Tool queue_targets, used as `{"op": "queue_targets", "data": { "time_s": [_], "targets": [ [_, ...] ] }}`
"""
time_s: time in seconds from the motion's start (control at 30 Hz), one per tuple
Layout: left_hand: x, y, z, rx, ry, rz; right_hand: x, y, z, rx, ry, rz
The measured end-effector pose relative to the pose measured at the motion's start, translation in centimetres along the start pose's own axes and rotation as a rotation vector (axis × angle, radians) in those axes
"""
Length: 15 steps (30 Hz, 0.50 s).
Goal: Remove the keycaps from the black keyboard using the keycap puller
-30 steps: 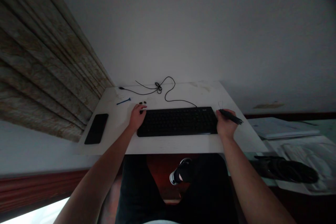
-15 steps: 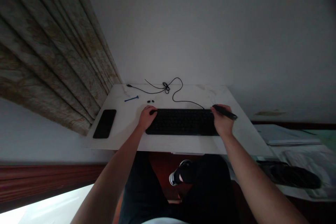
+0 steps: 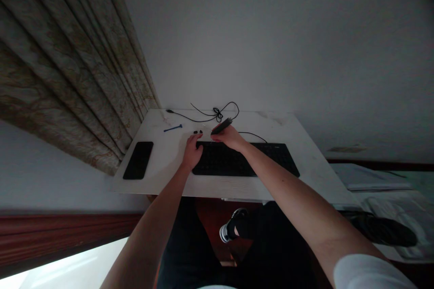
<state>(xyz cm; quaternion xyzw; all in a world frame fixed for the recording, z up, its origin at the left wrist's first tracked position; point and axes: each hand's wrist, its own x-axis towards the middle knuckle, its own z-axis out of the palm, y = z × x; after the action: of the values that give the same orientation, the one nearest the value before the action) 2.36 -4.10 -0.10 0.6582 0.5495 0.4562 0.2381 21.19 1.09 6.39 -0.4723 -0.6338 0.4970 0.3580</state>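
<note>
A black keyboard point(image 3: 224, 162) lies lengthwise on the white desk. At its left end rests my left hand point(image 3: 192, 153), open, thumb over the keyboard's upper left corner and fingers stretched past the back edge. Two small black pieces point(image 3: 198, 132) lie just beyond those fingertips. My right hand point(image 3: 228, 136) is closed around a black pen-shaped tool point(image 3: 222, 126), held slanted above the keyboard's upper left part. The tool's lower tip is near the top row of keys; whether it touches them I cannot tell. My right forearm covers part of the keyboard.
A black cable point(image 3: 219, 114), tied in a bundle, runs along the back of the desk point(image 3: 169, 158). A blue stick-like tool point(image 3: 172, 128) and a black phone point(image 3: 138, 160) lie at the left. A curtain point(image 3: 84, 54) hangs at the left, and a wall point(image 3: 237, 31) stands behind.
My right hand has moved left with the black tool, from the keyboard's right end to near my left hand. My left hand's fingers have stretched out more.
</note>
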Motion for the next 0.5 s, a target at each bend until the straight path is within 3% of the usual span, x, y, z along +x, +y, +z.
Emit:
{"op": "queue_targets", "data": {
  "time_s": [0.5],
  "targets": [
    [0.0,0.1,-0.2,-0.076,0.092,0.002,1.3,1.0,0.8,-0.139,-0.176,-0.015]
  ]
}}
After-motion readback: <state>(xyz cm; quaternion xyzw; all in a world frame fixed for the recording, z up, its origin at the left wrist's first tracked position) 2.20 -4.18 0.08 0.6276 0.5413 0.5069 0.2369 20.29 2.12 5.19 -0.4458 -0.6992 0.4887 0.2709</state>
